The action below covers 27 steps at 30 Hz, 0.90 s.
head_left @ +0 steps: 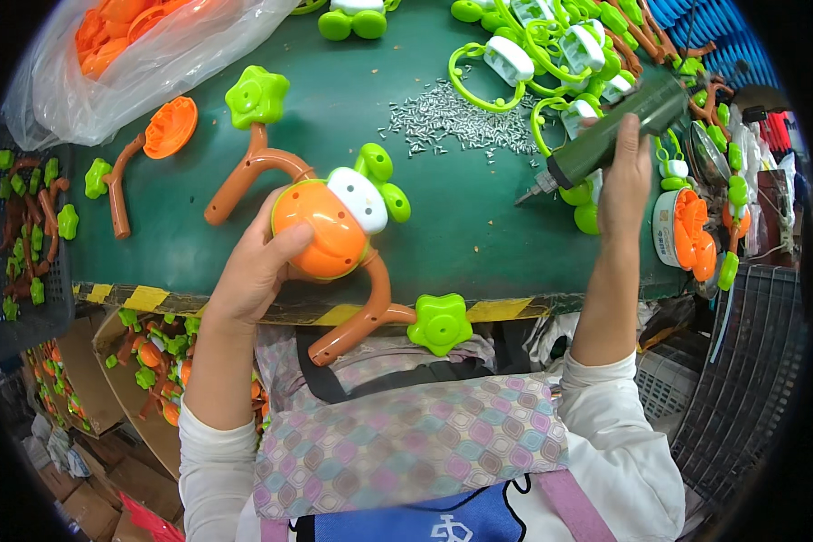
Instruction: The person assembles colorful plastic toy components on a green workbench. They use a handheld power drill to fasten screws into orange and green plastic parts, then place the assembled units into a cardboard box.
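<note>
My left hand (257, 262) grips an orange toy body (327, 226) with a white face and green ears. Two brown arms stick out of it, each ending in a green star-shaped hand, one at the back (256, 96) and one hanging over the table's front edge (439, 322). My right hand (625, 176) holds a dark green electric screwdriver (610, 134) tilted, its tip pointing down-left above the green table (461, 226). A heap of small silver screws (447, 122) lies between the toy and the screwdriver.
A loose brown arm with an orange disc (170, 126) lies at the left. A clear bag of orange parts (144, 45) sits at the back left. Green-and-white toy pieces (551, 45) crowd the back right. Crates of parts (27, 226) stand left; a grey basket (750, 361) stands right.
</note>
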Available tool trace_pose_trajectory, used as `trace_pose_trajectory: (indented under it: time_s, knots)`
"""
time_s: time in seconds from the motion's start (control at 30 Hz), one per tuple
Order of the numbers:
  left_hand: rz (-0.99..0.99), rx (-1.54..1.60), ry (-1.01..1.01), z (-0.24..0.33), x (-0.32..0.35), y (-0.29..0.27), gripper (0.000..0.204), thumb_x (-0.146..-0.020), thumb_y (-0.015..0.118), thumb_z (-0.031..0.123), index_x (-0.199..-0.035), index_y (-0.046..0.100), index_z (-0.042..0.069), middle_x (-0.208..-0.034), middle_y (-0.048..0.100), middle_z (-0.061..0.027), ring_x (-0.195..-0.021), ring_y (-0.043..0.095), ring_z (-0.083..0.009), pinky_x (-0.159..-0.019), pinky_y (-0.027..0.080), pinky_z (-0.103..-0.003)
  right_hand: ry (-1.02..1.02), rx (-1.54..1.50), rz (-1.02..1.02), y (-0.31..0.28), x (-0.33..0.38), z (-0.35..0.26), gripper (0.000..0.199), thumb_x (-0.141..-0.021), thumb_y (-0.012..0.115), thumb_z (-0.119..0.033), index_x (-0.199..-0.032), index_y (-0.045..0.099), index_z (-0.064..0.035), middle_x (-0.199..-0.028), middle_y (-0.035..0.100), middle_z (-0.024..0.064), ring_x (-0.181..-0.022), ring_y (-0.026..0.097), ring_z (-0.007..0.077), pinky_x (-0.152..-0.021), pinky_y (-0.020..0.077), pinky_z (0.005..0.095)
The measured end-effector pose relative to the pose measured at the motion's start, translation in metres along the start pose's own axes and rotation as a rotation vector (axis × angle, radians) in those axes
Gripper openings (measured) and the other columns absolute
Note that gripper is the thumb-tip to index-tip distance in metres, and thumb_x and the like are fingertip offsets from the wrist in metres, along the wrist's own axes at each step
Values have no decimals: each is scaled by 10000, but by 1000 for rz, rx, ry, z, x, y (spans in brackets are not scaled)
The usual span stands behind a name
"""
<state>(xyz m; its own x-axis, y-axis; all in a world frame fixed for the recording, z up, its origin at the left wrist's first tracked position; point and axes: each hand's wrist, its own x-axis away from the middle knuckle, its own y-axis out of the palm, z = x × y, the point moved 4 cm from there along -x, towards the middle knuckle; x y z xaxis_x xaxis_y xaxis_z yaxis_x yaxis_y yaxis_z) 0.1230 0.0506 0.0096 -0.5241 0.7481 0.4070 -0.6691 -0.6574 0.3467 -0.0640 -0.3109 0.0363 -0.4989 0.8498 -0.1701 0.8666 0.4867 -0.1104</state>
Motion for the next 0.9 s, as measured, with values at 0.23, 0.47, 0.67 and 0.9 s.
trace_pose_trajectory:
  time_s: [0.23,0.47,0.67,0.9]
  knots:
    - [64,-104,-24,4,-1,2,691,-926,712,382,-1444,416,33,-1288,593,-116,-1158,647,-211,-897,597,-362,-214,-457,-34,49,30,-39,588,-966,667,-492,-1247,556,12,-957,660,107,-843,657,192,-750,533,304]
    - [94,-96,-38,4,0,6,646,-936,703,355,-1425,445,22,-1266,608,-107,-1136,646,-197,-869,594,-343,-11,-1108,-582,137,92,-84,890,-858,592,-771,-1310,446,-19,-849,542,89,-776,579,228,-714,518,391]
    - [75,-92,-38,4,-3,4,609,-927,716,351,-1382,482,21,-1234,610,-88,-1109,634,-172,-855,585,-338,-238,-783,-680,158,117,-77,875,-782,683,-778,-1169,455,-26,-808,586,125,-721,609,242,-667,544,374]
    - [83,-115,38,5,-3,8,599,-923,723,355,-1349,501,-3,-1189,615,-72,-1070,608,-142,-947,513,-315,-250,-702,-1053,189,114,-73,778,-722,815,-691,-910,524,5,-753,651,133,-659,639,233,-619,541,318]
